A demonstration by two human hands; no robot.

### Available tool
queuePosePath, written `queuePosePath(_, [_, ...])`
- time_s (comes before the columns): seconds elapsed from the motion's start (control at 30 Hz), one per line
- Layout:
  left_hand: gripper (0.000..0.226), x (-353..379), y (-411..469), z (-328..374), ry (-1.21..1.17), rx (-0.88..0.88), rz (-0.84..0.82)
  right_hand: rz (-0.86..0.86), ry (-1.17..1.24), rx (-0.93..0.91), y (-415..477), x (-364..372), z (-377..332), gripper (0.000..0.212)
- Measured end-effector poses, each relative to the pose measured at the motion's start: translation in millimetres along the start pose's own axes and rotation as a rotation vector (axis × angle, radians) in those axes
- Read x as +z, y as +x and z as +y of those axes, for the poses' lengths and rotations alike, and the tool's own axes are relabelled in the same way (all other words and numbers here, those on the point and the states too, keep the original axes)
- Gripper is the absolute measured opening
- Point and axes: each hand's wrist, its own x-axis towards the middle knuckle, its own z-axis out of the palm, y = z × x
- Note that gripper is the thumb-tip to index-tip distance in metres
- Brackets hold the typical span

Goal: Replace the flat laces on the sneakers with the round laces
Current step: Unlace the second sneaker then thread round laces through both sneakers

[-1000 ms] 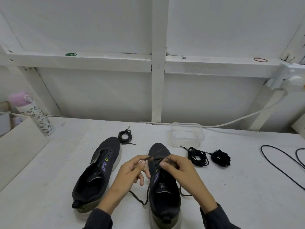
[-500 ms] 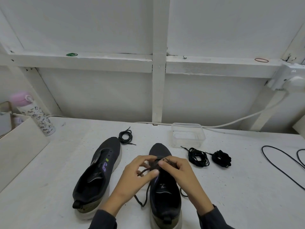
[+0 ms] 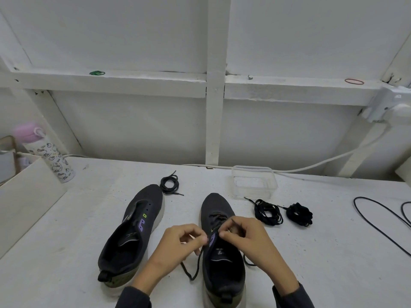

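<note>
Where two dark sleeves come in at the bottom edge, both hands meet over the right-side shoe (image 3: 223,270), which stands toe-away on the white table (image 3: 322,267). The left hand (image 3: 175,245) has its fingers curled and pinches a thin black lace (image 3: 196,268) at the shoe's left edge; below the pinch the lace hangs slack and loops on the table between the two shoes. The right hand (image 3: 249,241) pinches another stretch of the lace above the eyelets, its tip poking up past the fingers. A further loop shows beside the shoe's right edge. The other shoe (image 3: 133,236) lies to the left, apart from the hands, its eyelets bare. Just past its toe sits a small coil (image 3: 170,185) of thin lace. Right of the hands lie two black bundles (image 3: 268,213) (image 3: 299,214) side by side, with a clear tub (image 3: 254,181) behind them. A black cable (image 3: 378,218) curves at far right. A patterned bottle (image 3: 50,158) with a pink cap stands far left.
</note>
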Motion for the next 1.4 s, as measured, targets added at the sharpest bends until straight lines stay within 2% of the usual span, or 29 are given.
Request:
queuePosePath(0.07, [0.007, 2, -2, -5, 0.104, -0.024, 0.003, -0.009, -0.178, 0.0, 1, 0, 1, 0.003])
queuePosePath(0.13, [0.005, 4, -1, -7, 0.16, -0.009, 0.075, -0.024, -0.346, 0.014, 1, 2, -1, 0.003])
queuePosePath(0.2, [0.007, 5, 2, -8, 0.224, 0.017, 0.137, -0.033, -0.395, 0.055, 1, 5, -2, 0.006])
queuePosePath(0.47, [0.021, 9, 7, -10, 0.377, 0.101, 0.13, 0.017, -0.129, 0.128, 0, 14, 6, 0.005])
queuePosePath(0.6, [0.01, 9, 8, -7, 0.453, 0.118, 0.125, 0.029, -0.073, 0.139, 0, 17, 9, 0.007])
queuePosePath(0.97, [0.021, 6, 22, 12, 0.884, 0.242, -0.007, 0.052, -0.189, 0.18, 0, 23, 3, 0.006])
queuePosePath(1.13, [0.013, 1, 26, 12, 0.791, 0.181, -0.058, 0.047, -0.205, 0.18, -1, 24, 1, 0.006])
queuePosePath(1.23, [0.011, -3, 25, 6, 0.645, 0.16, -0.054, 0.057, -0.21, 0.179, -1, 25, 1, 0.006])
queuePosePath(1.33, [0.033, 0, 20, 2, 0.473, 0.172, -0.046, 0.07, -0.213, 0.167, -2, 26, 0, 0.006])
queuePosePath(1.4, [0.045, 4, 16, 1, 0.456, 0.179, -0.066, 0.07, -0.196, 0.158, -2, 26, 1, 0.005])
